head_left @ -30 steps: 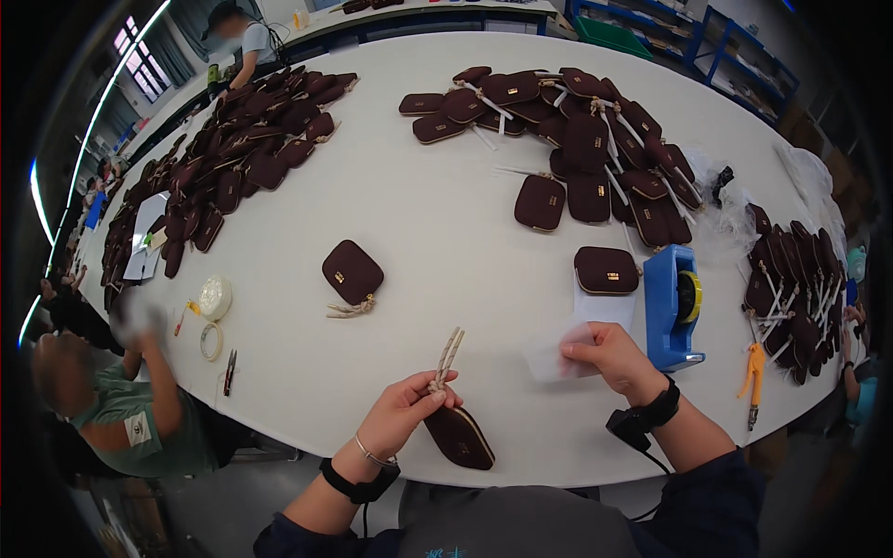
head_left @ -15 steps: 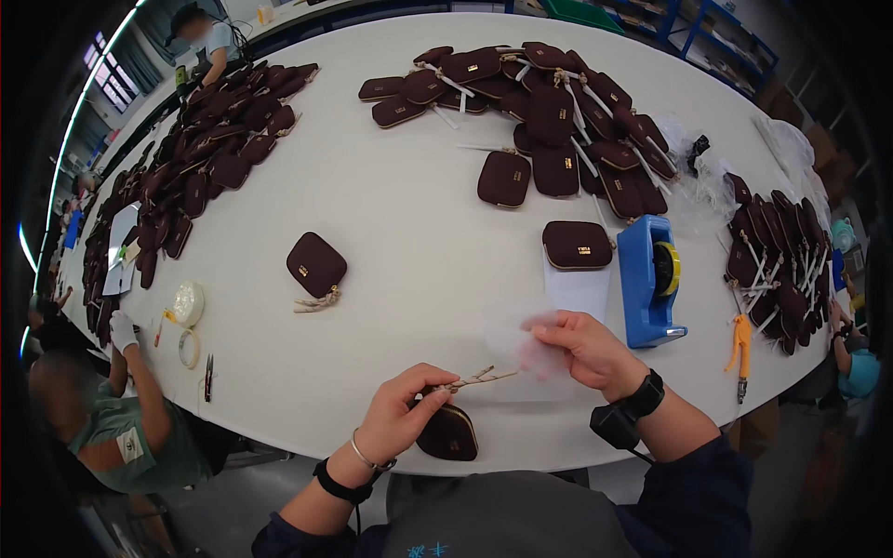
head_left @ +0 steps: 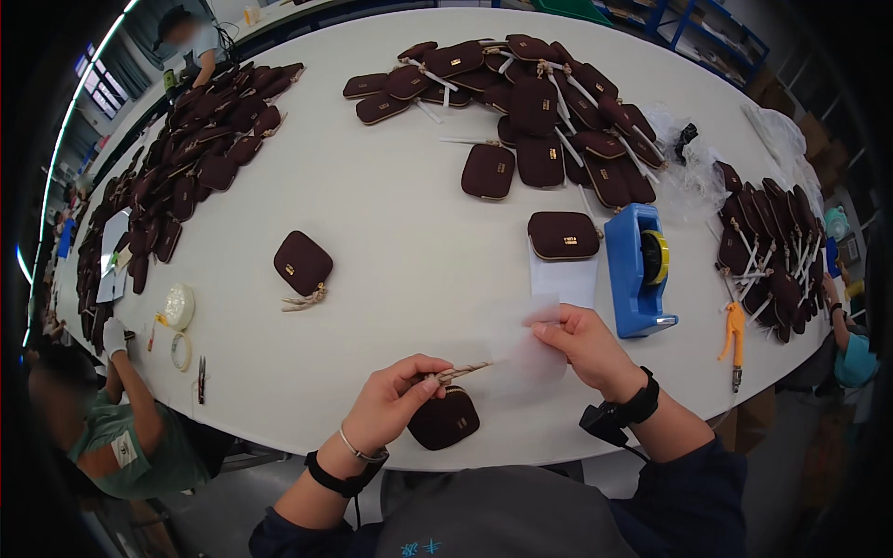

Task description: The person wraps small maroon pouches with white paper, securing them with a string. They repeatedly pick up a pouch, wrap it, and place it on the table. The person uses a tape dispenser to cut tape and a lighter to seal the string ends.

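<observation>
My left hand [head_left: 398, 395] pinches a beige cord [head_left: 465, 371], its loose ends pointing right. The cord appears to belong to the small dark maroon zip pouch [head_left: 445, 420] lying just below that hand, near the table edge; where they join is hidden by my fingers. Between the thumb and fingers of my right hand [head_left: 588, 352] is a thin translucent white sheet [head_left: 528, 353], held above the table close to the cord's tips. A second pouch [head_left: 564, 234] rests partly on a stack of white paper [head_left: 564, 277] beyond my right hand. Another pouch [head_left: 303, 263] with a beige cord lies apart at the left.
A blue tape dispenser [head_left: 637, 270] stands right of the paper. Heaps of pouches lie at the far left [head_left: 216, 172], back middle [head_left: 535, 107] and right [head_left: 770, 232]. An orange-handled air gun [head_left: 733, 337], scissors [head_left: 201, 379] and a tape roll [head_left: 180, 351] lie nearer the edges. Co-workers sit around.
The translucent sheet has come down flatter and closer to the cord's ends, my right hand with it. My left hand keeps its pinch on the cord. The whole view has shifted slightly.
</observation>
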`<state>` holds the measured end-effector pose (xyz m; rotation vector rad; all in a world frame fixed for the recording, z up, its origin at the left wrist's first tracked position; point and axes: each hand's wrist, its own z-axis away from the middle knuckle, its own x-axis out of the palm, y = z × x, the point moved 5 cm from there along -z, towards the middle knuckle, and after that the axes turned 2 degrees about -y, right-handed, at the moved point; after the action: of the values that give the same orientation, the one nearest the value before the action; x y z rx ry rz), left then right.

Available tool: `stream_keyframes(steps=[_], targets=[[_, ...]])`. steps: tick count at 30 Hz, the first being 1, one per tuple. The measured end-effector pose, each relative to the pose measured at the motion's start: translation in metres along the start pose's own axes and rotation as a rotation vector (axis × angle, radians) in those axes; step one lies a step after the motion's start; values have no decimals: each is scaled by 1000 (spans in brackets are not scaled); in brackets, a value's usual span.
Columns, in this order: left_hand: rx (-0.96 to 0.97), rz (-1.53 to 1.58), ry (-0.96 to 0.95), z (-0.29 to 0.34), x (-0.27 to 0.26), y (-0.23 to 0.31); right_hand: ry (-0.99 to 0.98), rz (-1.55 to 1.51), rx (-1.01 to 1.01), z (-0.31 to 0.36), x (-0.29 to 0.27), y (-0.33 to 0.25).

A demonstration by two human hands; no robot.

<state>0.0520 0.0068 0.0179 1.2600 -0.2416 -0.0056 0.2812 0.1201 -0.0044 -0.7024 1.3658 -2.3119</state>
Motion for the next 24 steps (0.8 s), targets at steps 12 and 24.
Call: stream_keyframes(steps=[12, 24], targets=[[15, -77, -31, -4, -3, -1, -43, -85, 85, 5, 3, -3], [38, -175, -60, -16, 2, -11, -106, -68, 70, 1, 21, -4]])
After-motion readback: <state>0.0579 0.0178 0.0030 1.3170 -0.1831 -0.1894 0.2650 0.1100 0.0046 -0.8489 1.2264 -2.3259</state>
